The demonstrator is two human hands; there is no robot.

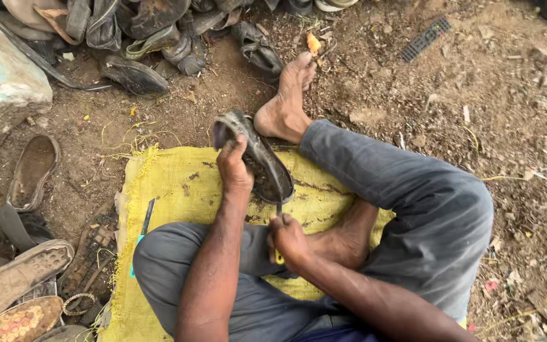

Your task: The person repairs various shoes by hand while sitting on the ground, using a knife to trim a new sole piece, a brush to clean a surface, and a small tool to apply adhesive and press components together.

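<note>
Nearest me, my right hand (pixel 288 239) is closed round one thin tool (pixel 279 209), its tip touching the heel end of the one worn shoe sole (pixel 262 166) I am working on. Just beyond, my left hand (pixel 233 170) grips that sole at its side, propped over one yellow sack (pixel 178 190). Farther off lies a heap of old shoes (pixel 153 31), too tangled to count.

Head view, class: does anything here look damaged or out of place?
Yes. The dark shoe gripped by the left hand looks worn and caked with dirt inside. The right hand holds a thin tool at its heel. A black remote-like object lies oddly in the dirt, upper right.
</note>
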